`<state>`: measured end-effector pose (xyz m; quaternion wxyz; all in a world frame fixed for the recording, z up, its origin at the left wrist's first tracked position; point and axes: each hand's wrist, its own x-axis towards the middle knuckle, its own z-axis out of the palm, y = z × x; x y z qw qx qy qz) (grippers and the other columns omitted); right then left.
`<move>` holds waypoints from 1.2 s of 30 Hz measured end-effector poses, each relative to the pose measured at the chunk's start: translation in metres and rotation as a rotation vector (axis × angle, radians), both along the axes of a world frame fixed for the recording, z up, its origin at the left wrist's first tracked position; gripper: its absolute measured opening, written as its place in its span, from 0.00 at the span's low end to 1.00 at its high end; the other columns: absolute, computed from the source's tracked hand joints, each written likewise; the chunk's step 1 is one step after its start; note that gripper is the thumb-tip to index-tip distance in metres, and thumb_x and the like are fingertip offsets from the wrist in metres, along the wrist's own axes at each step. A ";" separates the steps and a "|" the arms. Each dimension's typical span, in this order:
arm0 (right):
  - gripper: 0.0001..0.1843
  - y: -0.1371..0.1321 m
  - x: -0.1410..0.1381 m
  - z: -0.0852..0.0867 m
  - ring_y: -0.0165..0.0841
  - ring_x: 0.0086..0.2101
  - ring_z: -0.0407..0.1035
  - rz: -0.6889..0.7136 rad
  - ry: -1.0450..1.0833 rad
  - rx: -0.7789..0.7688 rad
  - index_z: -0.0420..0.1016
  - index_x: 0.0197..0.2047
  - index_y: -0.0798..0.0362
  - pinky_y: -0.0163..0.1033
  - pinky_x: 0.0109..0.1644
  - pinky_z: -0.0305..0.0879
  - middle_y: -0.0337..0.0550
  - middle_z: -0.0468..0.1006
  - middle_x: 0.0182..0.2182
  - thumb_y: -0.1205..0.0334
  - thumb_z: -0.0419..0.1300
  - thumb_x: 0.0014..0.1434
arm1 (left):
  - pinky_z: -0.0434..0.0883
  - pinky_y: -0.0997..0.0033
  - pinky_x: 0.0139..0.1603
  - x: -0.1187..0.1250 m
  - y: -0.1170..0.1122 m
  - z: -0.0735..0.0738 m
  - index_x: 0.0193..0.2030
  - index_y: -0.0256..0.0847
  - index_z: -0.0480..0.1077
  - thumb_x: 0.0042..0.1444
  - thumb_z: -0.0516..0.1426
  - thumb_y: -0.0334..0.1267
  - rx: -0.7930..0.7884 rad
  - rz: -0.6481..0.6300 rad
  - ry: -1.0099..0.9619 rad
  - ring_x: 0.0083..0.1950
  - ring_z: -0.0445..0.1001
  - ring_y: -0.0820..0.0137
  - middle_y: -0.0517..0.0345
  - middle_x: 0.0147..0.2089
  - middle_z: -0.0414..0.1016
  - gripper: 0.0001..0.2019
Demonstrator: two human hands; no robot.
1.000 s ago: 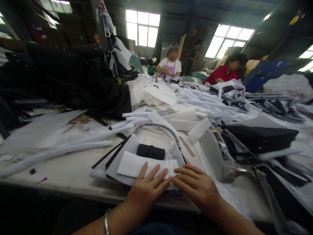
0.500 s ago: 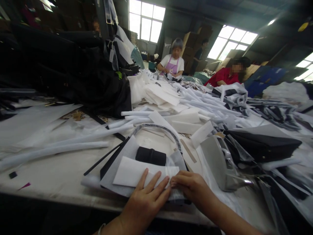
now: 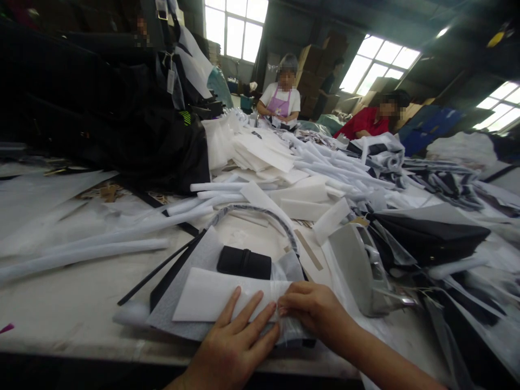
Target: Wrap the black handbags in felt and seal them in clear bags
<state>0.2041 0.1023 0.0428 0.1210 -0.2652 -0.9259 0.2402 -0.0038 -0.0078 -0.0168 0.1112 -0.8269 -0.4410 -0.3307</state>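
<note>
My left hand (image 3: pixel 235 341) lies flat with fingers spread on a white foam sheet (image 3: pixel 211 295) at the near edge of the table. My right hand (image 3: pixel 312 311) is closed in a pinch on the clear plastic wrapping (image 3: pixel 284 303) at the sheet's right end, fingertips touching those of the left hand. The sheet rests on a grey fabric piece (image 3: pixel 190 265), which covers a dark bag. A small black pouch (image 3: pixel 244 262) lies just beyond the sheet. A wrapped curved handle (image 3: pixel 260 211) arcs behind it.
A grey tape dispenser (image 3: pixel 361 271) stands right of my hands. A black bag (image 3: pixel 430 235) lies further right. White foam rolls (image 3: pixel 101 246) and sheets litter the table. Black bags (image 3: pixel 122 124) pile at left. Two people (image 3: pixel 282 100) (image 3: pixel 374 119) sit at the far end.
My right hand has curled from flat into a pinch on the plastic wrapping. My left hand stays flat on the sheet. The view has shifted slightly to the right.
</note>
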 end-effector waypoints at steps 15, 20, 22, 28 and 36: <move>0.07 0.003 -0.010 -0.009 0.29 0.32 0.67 -0.185 -0.084 -0.152 0.71 0.34 0.51 0.33 0.36 0.60 0.36 0.72 0.33 0.67 0.66 0.60 | 0.39 0.45 0.77 0.000 0.002 0.008 0.50 0.41 0.77 0.70 0.50 0.34 0.013 -0.067 -0.047 0.66 0.68 0.65 0.59 0.62 0.75 0.13; 0.13 0.008 -0.013 -0.008 0.29 0.29 0.64 -0.239 -0.078 -0.143 0.69 0.36 0.50 0.33 0.32 0.56 0.32 0.71 0.30 0.64 0.71 0.55 | 0.34 0.42 0.76 -0.002 0.003 0.001 0.56 0.42 0.74 0.68 0.46 0.31 0.011 -0.107 0.049 0.67 0.66 0.65 0.60 0.61 0.76 0.19; 0.14 0.008 -0.014 -0.008 0.29 0.27 0.63 -0.271 -0.069 -0.131 0.69 0.36 0.49 0.33 0.31 0.53 0.32 0.70 0.29 0.63 0.71 0.54 | 0.33 0.40 0.75 -0.003 0.003 -0.002 0.63 0.43 0.70 0.67 0.46 0.31 0.005 -0.095 0.093 0.68 0.65 0.63 0.58 0.64 0.73 0.22; 0.11 0.003 -0.016 -0.013 0.29 0.29 0.65 -0.348 0.012 -0.110 0.69 0.34 0.51 0.33 0.33 0.57 0.33 0.71 0.30 0.68 0.69 0.55 | 0.30 0.40 0.75 -0.004 0.000 -0.001 0.66 0.43 0.67 0.60 0.50 0.33 -0.073 -0.094 0.171 0.72 0.58 0.60 0.56 0.69 0.66 0.26; 0.05 0.004 0.027 0.014 0.31 0.26 0.68 -0.527 0.178 -0.052 0.75 0.42 0.50 0.36 0.34 0.65 0.36 0.76 0.27 0.60 0.61 0.63 | 0.24 0.43 0.74 -0.004 -0.004 0.010 0.67 0.45 0.63 0.50 0.54 0.30 -0.202 -0.088 0.178 0.71 0.61 0.59 0.58 0.69 0.67 0.34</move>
